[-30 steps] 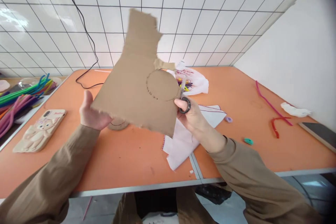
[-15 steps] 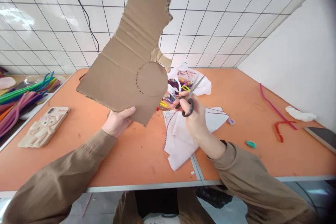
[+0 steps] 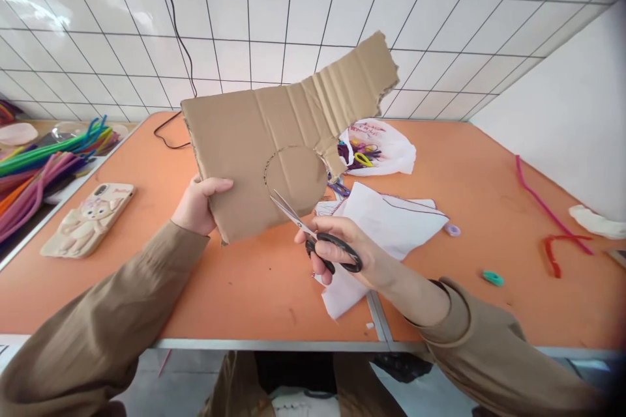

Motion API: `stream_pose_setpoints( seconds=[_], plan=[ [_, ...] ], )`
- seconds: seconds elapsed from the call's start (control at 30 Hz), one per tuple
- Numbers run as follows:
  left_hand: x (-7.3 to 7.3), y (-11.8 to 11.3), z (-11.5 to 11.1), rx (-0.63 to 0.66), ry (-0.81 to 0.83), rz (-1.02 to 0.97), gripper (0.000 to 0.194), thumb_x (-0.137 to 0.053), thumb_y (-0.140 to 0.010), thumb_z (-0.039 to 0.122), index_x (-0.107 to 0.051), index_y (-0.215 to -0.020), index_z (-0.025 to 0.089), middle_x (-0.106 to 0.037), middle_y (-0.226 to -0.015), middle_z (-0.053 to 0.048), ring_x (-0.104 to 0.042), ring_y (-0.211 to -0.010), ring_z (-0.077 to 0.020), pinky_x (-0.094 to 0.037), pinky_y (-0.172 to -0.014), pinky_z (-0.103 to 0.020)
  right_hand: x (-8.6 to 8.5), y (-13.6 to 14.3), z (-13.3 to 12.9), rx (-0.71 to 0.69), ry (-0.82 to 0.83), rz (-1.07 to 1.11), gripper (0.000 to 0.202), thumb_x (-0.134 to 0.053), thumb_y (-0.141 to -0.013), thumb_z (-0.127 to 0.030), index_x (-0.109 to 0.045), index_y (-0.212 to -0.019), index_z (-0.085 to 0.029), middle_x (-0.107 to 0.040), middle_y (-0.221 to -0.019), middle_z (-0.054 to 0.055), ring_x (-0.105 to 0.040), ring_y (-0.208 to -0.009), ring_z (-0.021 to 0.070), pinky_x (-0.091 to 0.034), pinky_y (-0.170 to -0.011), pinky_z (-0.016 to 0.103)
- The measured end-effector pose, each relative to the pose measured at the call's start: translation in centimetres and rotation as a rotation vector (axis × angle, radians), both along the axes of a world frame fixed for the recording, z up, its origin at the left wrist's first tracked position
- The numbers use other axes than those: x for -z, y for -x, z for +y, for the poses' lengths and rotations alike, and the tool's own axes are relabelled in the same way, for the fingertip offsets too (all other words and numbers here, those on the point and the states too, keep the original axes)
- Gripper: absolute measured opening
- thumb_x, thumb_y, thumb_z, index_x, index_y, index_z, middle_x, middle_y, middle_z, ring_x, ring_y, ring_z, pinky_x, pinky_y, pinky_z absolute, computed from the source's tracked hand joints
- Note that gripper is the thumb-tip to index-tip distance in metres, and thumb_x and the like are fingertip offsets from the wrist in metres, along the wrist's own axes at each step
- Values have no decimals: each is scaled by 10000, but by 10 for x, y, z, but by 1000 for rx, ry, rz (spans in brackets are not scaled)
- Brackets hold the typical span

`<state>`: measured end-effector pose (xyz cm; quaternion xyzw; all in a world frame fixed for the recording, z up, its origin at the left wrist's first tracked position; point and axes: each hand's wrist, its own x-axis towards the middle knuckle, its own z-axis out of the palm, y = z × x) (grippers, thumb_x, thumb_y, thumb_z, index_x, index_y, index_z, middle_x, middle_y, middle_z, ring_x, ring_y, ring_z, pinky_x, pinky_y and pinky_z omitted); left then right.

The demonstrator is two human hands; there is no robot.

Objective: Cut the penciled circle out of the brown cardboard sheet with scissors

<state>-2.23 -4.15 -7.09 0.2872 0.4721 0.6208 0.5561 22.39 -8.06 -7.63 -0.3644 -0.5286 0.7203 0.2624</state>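
My left hand (image 3: 198, 204) grips a brown piece of cardboard (image 3: 235, 143) by its lower left edge, thumb in front and fingers hidden behind. A circle is marked on the cardboard, its left arc dark and rough, as if pierced. A strip with torn edges sticks out to the upper right. My right hand (image 3: 347, 247) holds black-handled scissors (image 3: 299, 220), fingers through the loops. The blades are nearly closed, and their tips point up-left at the lower left of the circle; I cannot tell if they touch it.
White cloth (image 3: 391, 221) with dark red stitching lies behind my right hand. Beyond it is a white plastic bag (image 3: 396, 146) of coloured yarn. A phone (image 3: 90, 220) in a bear case lies left, near pipe cleaners (image 3: 44, 169). A teal clip (image 3: 493, 278) and red pipe cleaner (image 3: 552, 254) lie right.
The cardboard has turned clockwise and come lower, its torn strip now pointing right. My right hand has brought the scissors down and left, swinging the blades from up-right to up-left, beside the circle.
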Motion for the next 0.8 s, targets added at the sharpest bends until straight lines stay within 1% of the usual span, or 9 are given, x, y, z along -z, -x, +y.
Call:
stream_pose_setpoints(
  seconds=[0.07, 0.1, 0.23, 0.33, 0.4, 0.47, 0.6, 0.7, 0.8],
  plan=[
    [2, -1, -2, 28, 41, -43, 491, -807, -475, 220, -708, -952, 155, -753, -900, -98, -650, -1064, -404, -556, -910, -526, 2, -2, 1, 1, -14, 15, 460, -744, -682, -520, -582, -908, -154, -524, -560, -64, -543, -441, 88, -457, -432, 210],
    [3, -2, -3, 65, 51, -60, 503, -807, -488, 235, -708, -975, 154, -755, -933, -110, -638, -1094, -411, -546, -931, -532, 2, -3, 2, 6, -24, 18, 470, -748, -678, -524, -587, -914, -152, -541, -578, -56, -546, -447, 88, -457, -435, 211],
    [10, -10, -8, 276, 62, -81, 543, -793, -520, 241, -696, -1047, 157, -750, -1039, -135, -579, -1201, -433, -499, -1000, -554, 3, -6, 4, 38, -57, -1, 446, -725, -711, -517, -598, -919, -143, -586, -587, -33, -558, -450, 92, -440, -447, 211],
    [17, -15, -10, 325, 125, -134, 414, -791, -577, 318, -716, -949, 150, -747, -1063, -149, -555, -1236, -433, -480, -1030, -554, 3, -6, 6, 52, -59, -28, 417, -729, -709, -484, -598, -910, -144, -583, -573, -36, -564, -450, 96, -443, -458, 216],
    [19, -16, -10, 345, 128, -183, 372, -768, -652, 379, -718, -944, 154, -736, -1107, -153, -547, -1250, -423, -475, -1038, -557, 3, -6, 7, 55, -65, -40, 393, -738, -699, -458, -596, -895, -148, -574, -568, -43, -565, -454, 95, -447, -462, 218],
    [19, -17, -10, 336, 94, -202, 380, -753, -708, 383, -702, -1014, 163, -712, -1181, -146, -532, -1275, -405, -472, -1046, -553, 3, -6, 7, 56, -69, -40, 386, -740, -693, -450, -602, -891, -148, -579, -566, -43, -564, -448, 95, -442, -457, 219],
    [15, -16, -9, 246, 28, -173, 425, -791, -700, 349, -667, -1068, 178, -682, -1247, -129, -528, -1284, -385, -467, -1059, -534, 3, -6, 5, 52, -20, -51, 431, -730, -674, -474, -630, -920, -135, -592, -544, -33, -553, -414, 100, -416, -428, 222],
    [12, -15, -8, 192, -23, -133, 436, -812, -679, 372, -670, -1048, 189, -699, -1212, -128, -560, -1247, -393, -471, -1050, -541, 1, -4, 3, 52, 12, -97, 397, -726, -656, -445, -635, -891, -138, -582, -516, -39, -540, -395, 98, -391, -417, 213],
    [11, -14, -9, 124, -97, -78, 455, -843, -639, 372, -685, -1024, 187, -722, -1154, -132, -568, -1236, -395, -472, -1054, -526, -1, -2, 1, 76, 4, -122, 360, -719, -650, -419, -630, -865, -144, -565, -495, -47, -528, -385, 95, -366, -415, 207]
  ],
)
